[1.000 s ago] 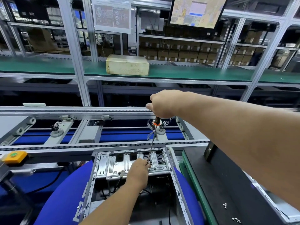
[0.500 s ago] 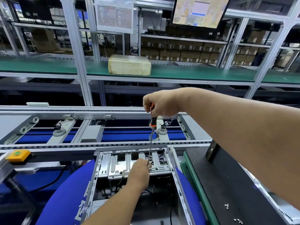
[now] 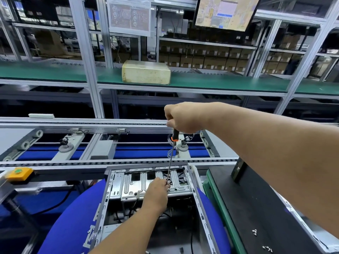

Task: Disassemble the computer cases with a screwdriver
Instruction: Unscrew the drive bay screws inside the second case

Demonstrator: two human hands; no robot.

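Note:
An open computer case [image 3: 199,204] lies in front of me on a blue cushion, its silver drive cage [image 3: 128,186] at the far end. My right hand [image 3: 183,117] grips the black and orange handle of a long screwdriver [image 3: 171,158] held nearly upright. Its shaft runs down to the cage. My left hand [image 3: 156,191] rests on the cage and pinches the shaft near its tip, which the fingers hide.
A black panel [image 3: 256,208] lies on the green-edged bench to the right, with loose screws [image 3: 254,232] on it. A conveyor rail [image 3: 73,163] crosses behind the case, with a yellow button box [image 3: 19,174] at left. A beige box [image 3: 145,74] sits on the green shelf.
The right hand has stayed on the handle and turned slightly, lifting a little. The left hand has kept its place at the shaft's tip on the cage.

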